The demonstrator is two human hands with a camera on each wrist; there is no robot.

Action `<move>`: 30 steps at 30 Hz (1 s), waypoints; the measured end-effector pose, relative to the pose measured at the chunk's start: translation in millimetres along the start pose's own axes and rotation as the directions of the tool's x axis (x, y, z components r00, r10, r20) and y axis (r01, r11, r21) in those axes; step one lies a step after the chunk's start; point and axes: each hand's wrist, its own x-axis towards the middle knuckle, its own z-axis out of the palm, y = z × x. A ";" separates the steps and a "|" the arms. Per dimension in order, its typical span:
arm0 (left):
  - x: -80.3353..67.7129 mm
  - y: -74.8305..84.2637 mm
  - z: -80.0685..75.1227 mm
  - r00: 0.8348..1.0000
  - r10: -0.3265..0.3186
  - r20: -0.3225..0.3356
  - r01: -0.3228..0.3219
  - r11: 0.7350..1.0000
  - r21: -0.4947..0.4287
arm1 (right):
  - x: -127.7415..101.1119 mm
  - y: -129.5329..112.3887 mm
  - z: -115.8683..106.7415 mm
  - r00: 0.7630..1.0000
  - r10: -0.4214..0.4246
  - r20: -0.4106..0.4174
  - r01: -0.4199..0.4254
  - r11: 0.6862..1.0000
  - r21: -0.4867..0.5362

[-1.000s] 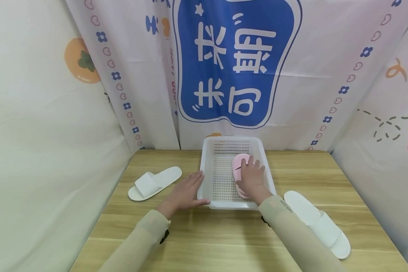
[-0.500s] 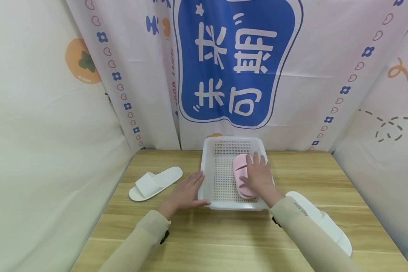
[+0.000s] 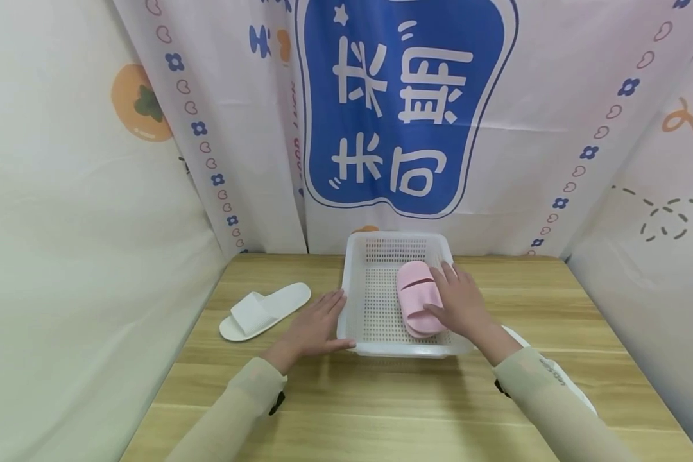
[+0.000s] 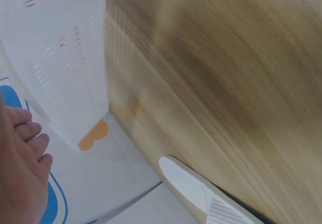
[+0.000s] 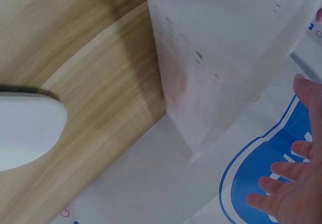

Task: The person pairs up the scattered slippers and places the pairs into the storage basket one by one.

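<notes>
A white perforated basket (image 3: pixel 350 282) stands mid-table with a pink slipper (image 3: pixel 416 294) lying inside it on the right. My right hand (image 3: pixel 463 305) hovers over the basket's right rim, fingers spread and straight, thumb just at the slipper's edge, holding nothing. In the right wrist view those spread fingers (image 5: pixel 289 183) float beside the basket's wall (image 5: pixel 226 48). My left hand (image 3: pixel 314 323) lies flat on the table (image 3: pixel 381 398) against the basket's front left corner. The left wrist view shows its fingers (image 4: pixel 24 163) near the basket (image 4: pixel 65 68).
One white slipper (image 3: pixel 264 310) lies on the table's left, also in the left wrist view (image 4: pixel 201 194). A second white slipper (image 3: pixel 580 398) sits at the right, mostly hidden by my right forearm; its toe (image 5: pixel 27 128) shows in the right wrist view. Printed curtains surround the table.
My right hand has lifted off the pink slipper and slid right to the basket's rim, leaving the slipper in the basket. The left hand has stayed put.
</notes>
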 end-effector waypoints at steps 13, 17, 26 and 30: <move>-13.2 -12.9 -6.3 0.996 -0.004 -0.092 0.007 0.999 0.032 | -39.9 34.8 -5.5 0.964 -0.156 -0.213 0.166 0.986 0.032; -19.8 -22.6 -3.4 0.991 -0.024 -0.129 0.033 0.997 0.065 | -51.4 43.0 -7.9 0.961 -0.157 -0.229 0.171 0.984 0.041; -36.2 -42.9 -9.4 0.984 -0.117 -0.136 0.131 0.987 0.096 | -72.1 56.3 -12.7 0.961 -0.143 -0.236 0.155 0.987 0.032; -45.0 -52.4 -9.2 0.975 -0.184 -0.125 0.195 0.977 0.084 | -83.8 63.9 -13.4 0.960 -0.126 -0.250 0.140 0.989 0.038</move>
